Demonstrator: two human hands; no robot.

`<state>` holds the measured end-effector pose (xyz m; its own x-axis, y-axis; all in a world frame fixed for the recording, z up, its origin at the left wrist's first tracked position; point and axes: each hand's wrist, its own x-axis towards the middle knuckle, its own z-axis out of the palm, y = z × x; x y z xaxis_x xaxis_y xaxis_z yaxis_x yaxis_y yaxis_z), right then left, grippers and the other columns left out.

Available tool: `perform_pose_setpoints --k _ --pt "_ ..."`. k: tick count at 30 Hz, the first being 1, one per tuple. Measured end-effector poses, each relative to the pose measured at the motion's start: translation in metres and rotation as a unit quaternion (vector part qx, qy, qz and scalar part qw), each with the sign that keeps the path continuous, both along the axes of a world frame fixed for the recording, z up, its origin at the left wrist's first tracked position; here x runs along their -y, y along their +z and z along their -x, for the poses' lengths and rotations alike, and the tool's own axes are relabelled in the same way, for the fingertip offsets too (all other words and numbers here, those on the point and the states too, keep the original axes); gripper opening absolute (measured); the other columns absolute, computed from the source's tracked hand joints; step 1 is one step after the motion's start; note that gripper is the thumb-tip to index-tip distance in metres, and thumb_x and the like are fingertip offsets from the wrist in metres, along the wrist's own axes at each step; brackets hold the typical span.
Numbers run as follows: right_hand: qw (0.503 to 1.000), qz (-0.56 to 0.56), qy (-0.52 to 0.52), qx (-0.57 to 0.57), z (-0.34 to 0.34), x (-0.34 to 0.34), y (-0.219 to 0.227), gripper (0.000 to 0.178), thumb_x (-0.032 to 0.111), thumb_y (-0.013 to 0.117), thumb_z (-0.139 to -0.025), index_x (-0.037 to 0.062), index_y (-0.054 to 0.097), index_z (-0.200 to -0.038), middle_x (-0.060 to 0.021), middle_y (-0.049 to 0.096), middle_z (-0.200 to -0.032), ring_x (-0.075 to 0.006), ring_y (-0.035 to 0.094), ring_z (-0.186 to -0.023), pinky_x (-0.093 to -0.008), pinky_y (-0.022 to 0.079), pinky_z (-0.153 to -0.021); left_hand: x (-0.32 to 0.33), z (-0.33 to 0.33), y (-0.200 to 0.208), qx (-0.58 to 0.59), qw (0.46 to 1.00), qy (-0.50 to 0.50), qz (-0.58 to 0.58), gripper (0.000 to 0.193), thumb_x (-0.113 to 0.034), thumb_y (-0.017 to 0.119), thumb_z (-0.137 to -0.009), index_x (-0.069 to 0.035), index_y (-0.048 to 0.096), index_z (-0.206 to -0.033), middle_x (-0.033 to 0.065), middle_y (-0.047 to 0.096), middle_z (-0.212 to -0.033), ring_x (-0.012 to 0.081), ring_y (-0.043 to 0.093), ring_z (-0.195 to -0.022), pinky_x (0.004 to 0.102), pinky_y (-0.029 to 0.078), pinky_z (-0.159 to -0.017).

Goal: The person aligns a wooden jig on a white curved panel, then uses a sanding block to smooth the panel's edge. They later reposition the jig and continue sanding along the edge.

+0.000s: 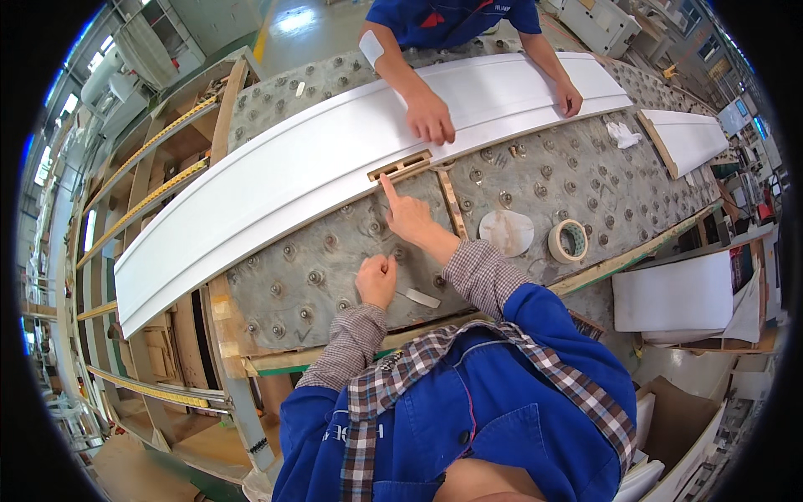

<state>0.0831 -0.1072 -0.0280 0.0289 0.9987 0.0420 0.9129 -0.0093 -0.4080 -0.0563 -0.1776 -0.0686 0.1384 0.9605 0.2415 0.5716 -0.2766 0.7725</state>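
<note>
A long white panel (pixel 251 197) with a grooved edge lies across the ball-studded work table. Near its middle, a bare wood cutout (pixel 401 166) opens along the near edge. My right hand (pixel 410 216) points at this cutout, index finger stretched out to its left part, the other fingers curled and holding nothing. My left hand (pixel 377 280) is a closed fist close to the table's near side, apart from the panel; nothing shows in it. Across the table, a co-worker's hand (pixel 431 119) is on the panel just beyond the cutout, and the other hand (pixel 569 98) rests farther right.
A tape roll (pixel 568 241) and a pale round disc (pixel 507 233) lie right of my right hand. A wooden strip (pixel 452 203) runs nearby. A small white piece (pixel 421 298) lies beside my left hand. Another white panel (pixel 690 140) is at the right.
</note>
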Motion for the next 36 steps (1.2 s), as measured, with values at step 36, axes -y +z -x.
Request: perform_pose_setpoints --k 36 --pt "0.964 -0.139 -0.018 -0.228 -0.016 0.115 -0.037 0.033 0.019 0.056 -0.081 0.0085 0.054 -0.112 -0.0135 0.061 -0.069 -0.0304 0.059 -0.06 -0.0385 0.045 -0.054 -0.005 -0.001 -0.009 -0.018 1.0 -0.001 -0.018 0.033 -0.02 0.063 -0.078 0.0 0.043 -0.06 0.0143 0.042 -0.055 0.03 0.043 -0.052 0.0399 0.034 -0.05"
